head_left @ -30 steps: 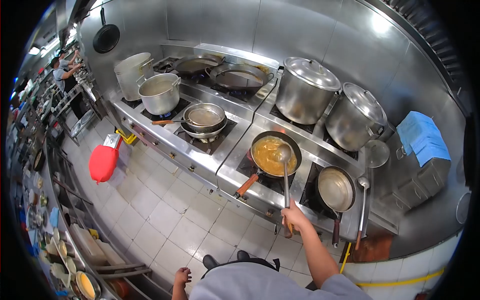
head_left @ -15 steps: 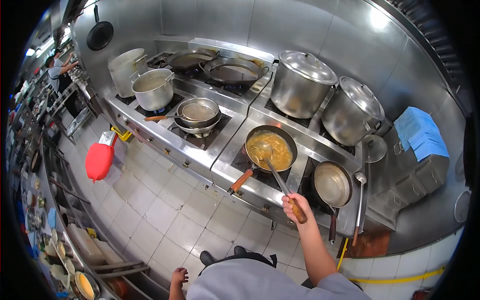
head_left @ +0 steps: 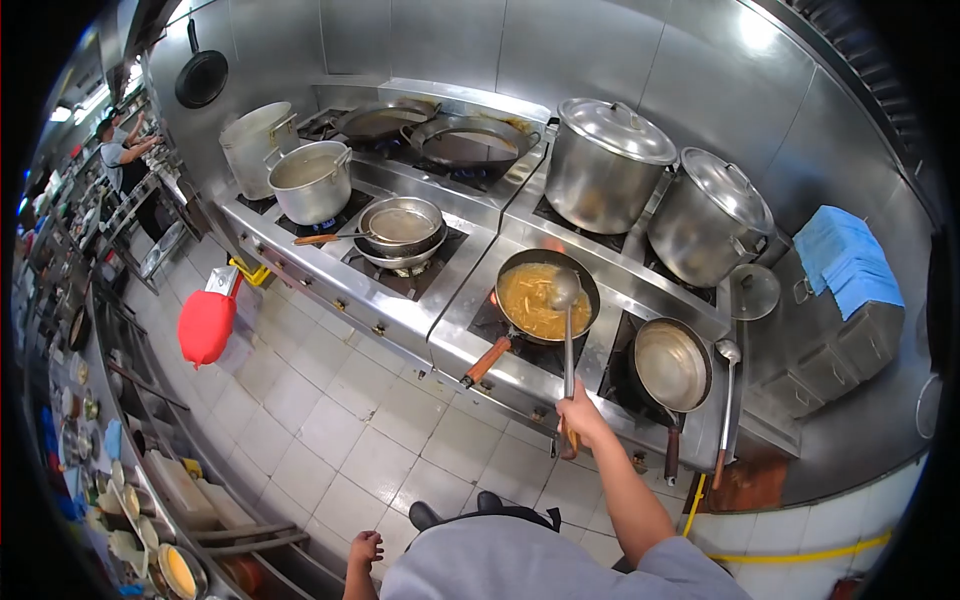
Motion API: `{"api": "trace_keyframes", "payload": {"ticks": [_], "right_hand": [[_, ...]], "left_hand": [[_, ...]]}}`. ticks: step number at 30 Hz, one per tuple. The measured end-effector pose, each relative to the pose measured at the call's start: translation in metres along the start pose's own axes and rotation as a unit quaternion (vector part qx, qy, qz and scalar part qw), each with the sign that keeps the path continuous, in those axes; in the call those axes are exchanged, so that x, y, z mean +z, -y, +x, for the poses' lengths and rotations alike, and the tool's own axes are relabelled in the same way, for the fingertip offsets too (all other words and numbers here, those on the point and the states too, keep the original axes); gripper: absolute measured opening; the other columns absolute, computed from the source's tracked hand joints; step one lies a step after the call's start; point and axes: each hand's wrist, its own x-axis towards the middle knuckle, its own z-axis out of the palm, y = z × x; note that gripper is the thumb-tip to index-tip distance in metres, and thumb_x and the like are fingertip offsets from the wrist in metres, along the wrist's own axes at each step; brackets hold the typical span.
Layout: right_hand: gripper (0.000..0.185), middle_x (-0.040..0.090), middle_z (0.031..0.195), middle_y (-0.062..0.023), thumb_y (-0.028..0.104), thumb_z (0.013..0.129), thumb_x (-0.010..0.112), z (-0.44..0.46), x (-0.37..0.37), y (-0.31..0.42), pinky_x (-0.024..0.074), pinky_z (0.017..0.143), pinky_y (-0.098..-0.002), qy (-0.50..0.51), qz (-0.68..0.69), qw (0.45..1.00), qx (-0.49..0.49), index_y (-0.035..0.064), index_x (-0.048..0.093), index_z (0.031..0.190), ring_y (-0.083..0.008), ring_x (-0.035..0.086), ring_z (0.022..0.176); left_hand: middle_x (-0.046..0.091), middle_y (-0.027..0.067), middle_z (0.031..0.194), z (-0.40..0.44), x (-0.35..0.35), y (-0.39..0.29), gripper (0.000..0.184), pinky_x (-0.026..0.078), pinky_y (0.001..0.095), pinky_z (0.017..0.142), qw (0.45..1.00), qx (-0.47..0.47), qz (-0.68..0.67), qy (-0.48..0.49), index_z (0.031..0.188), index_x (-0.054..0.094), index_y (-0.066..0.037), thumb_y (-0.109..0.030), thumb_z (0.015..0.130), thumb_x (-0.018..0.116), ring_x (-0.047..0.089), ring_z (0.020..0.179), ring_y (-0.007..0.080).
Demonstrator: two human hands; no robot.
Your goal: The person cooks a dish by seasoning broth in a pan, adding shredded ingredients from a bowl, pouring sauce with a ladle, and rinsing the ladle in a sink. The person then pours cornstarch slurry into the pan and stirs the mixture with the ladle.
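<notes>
My right hand (head_left: pixel 577 412) is closed around the wooden-ended handle of a metal ladle (head_left: pixel 569 345). The ladle's round bowl rests in a frying pan (head_left: pixel 597 316) on the stove, at the right side of a yellow-brown soup (head_left: pixel 530 300) with pale strips in it. The pan's wooden handle points toward me at the left, untouched. Low beside my body hangs my left hand (head_left: pixel 366 547), holding nothing, its fingers loosely bent and somewhat apart.
Right of the pan sit another frying pan (head_left: pixel 671 366) and a second ladle (head_left: pixel 727 410). Two lidded stockpots (head_left: pixel 610 175) stand behind. Leftward are a strainer (head_left: pixel 400 222) over pans and an open pot (head_left: pixel 312 190). A red-covered handle (head_left: pixel 207 325) juts over the aisle; a co-worker (head_left: pixel 120 160) stands far left.
The ladle's bowl has moved from the left to the right side of the soup, and its handle is now more upright in view. My right hand has shifted slightly left.
</notes>
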Motion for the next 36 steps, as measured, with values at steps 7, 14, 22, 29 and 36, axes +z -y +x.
{"api": "trace_keyframes", "payload": {"ticks": [7,14,22,29,36], "right_hand": [[0.058,0.05,0.066,-0.004,0.006,0.082,0.053,0.031,-0.024,-0.012,0.043,0.041,-0.0316,0.059,0.113,0.992,-0.015,0.0053,0.031,0.136,-0.0155,0.049,0.046],[0.052,0.053,0.069,-0.0061,0.007,0.078,0.056,0.025,-0.054,-0.014,0.042,0.039,-0.0306,0.284,0.41,0.849,0.176,0.005,0.038,0.128,-0.016,0.05,0.045],[0.064,0.051,0.062,-0.0075,0.006,0.08,0.053,-0.009,-0.006,0.006,0.0424,0.039,-0.0321,0.05,0.153,0.985,0.058,0.004,0.029,0.139,-0.0179,0.052,0.045],[0.048,0.053,0.072,-0.0045,0.003,0.079,0.054,0.019,-0.009,-0.011,0.0418,0.041,-0.0308,0.003,-0.014,1.0,0.001,0.0086,0.043,0.125,-0.0156,0.051,0.048],[0.047,0.05,0.066,-0.0053,0.01,0.082,0.054,0.026,-0.04,-0.004,0.0357,0.036,-0.0302,0.134,0.361,0.922,0.032,0.0053,0.037,0.126,-0.0153,0.044,0.043]], "left_hand": [[0.063,0.011,0.098,0.001,-0.006,0.006,0.038,0.055,0.0435,0.062,1.0,-0.009,0.012,0.0,0.12,0.051,-0.005,-0.023,0.088,0.06,0.063,0.073,0.0267],[0.063,0.0117,0.1,-0.007,-0.002,-0.005,0.037,0.054,0.043,0.063,1.0,0.014,-0.002,-0.003,0.12,0.051,-0.005,-0.024,0.089,0.059,0.063,0.075,0.0285],[0.063,0.0114,0.098,0.007,0.0,0.009,0.036,0.054,0.0408,0.06,0.999,-0.002,-0.032,-0.002,0.118,0.052,-0.005,-0.023,0.088,0.06,0.063,0.075,0.027],[0.067,0.0126,0.097,0.002,0.001,0.007,0.036,0.047,0.0331,0.052,1.0,0.008,0.008,-0.019,0.118,0.053,-0.004,-0.026,0.09,0.059,0.065,0.067,0.0232],[0.063,0.0115,0.098,-0.006,0.005,0.01,0.036,0.054,0.0416,0.061,1.0,0.011,-0.004,-0.008,0.117,0.053,-0.005,-0.024,0.088,0.059,0.064,0.075,0.0273]]}}
